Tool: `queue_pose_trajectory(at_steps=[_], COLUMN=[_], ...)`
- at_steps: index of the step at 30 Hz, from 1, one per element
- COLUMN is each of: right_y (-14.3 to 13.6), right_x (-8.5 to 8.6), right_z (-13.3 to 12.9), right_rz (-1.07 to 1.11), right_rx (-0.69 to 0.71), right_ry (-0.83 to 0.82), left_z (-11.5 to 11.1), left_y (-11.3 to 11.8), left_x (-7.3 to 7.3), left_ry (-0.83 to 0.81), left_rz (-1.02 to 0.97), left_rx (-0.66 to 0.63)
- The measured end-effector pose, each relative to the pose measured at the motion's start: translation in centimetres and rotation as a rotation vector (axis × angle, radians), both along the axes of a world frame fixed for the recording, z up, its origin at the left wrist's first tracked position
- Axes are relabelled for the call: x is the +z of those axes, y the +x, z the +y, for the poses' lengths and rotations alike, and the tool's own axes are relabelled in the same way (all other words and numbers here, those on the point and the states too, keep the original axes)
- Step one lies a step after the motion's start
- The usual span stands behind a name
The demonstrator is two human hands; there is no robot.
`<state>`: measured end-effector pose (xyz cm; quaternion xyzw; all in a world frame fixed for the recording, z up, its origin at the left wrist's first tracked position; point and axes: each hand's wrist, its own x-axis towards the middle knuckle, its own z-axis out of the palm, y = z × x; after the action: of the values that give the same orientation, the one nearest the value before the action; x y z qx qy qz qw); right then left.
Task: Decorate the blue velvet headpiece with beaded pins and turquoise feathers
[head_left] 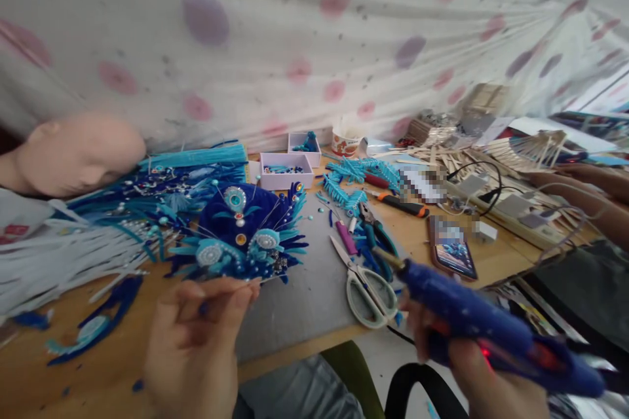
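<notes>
My right hand (484,373) is wrapped round a blue hot glue gun (466,308), its nozzle pointing left above the tools and a red light glowing on its body. My left hand (196,340) is closed in a pinch on a thin pale wire (271,279); a small blue bit shows among the fingers. Just beyond that hand sits a blue headdress (221,213) with velvet, feather-like fringes, beads and round pale ornaments. White-handled scissors (371,298) lie on the grey mat (314,288), left of the glue gun.
Pliers (376,229), a purple lighter (346,237) and a phone (449,247) lie to the right. Behind are small boxes (285,180) of beads and a paper cup (346,143). A mannequin head (83,150) rests at left. Another person's arm (580,193) reaches in at right, near cables.
</notes>
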<state>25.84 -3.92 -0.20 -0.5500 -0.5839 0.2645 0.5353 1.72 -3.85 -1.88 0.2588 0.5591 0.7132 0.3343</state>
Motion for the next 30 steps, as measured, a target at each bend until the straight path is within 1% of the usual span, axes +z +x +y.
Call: queue_pose_trajectory(at_steps=[2,3,5,7,12,17,22,27,30], right_y=[-1.2,-1.5,-1.9,-1.9,-1.7,-2.0,-2.1,-1.8,-1.8], right_x=[0.3,0.4,0.5,0.4,-0.2,-0.5,-1.0,-1.4,-1.2], right_z=[0.1,0.3,0.8,1.1,1.3,1.5,1.4,1.4,1.6], right_rz=[-0.016,-0.020,-0.076,-0.114,-0.153,-0.230,-0.228,-0.243,-0.260], right_rx=[0.134,0.179,0.214,0.217,0.232,0.192,0.194,0.213,0.187], right_ry=[0.027,0.050,0.083,0.096,0.145,0.206,0.180,0.194,0.206], left_z=[-0.1,-0.1,-0.3,-0.2,0.4,0.6,0.5,0.6,0.7], left_y=[0.5,0.7,1.1,1.4,2.0,2.6,2.9,3.0,3.0], left_x=[0.4,0.6,0.9,1.1,1.1,1.2,1.3,1.3,1.3], left_ry=[0.026,0.036,0.040,0.056,0.235,0.301,0.320,0.311,0.305], left_rz=[0.019,0.029,0.053,0.078,0.180,0.199,0.254,0.216,0.218], left_rx=[0.052,0.069,0.084,0.091,0.162,0.172,0.158,0.171,0.173])
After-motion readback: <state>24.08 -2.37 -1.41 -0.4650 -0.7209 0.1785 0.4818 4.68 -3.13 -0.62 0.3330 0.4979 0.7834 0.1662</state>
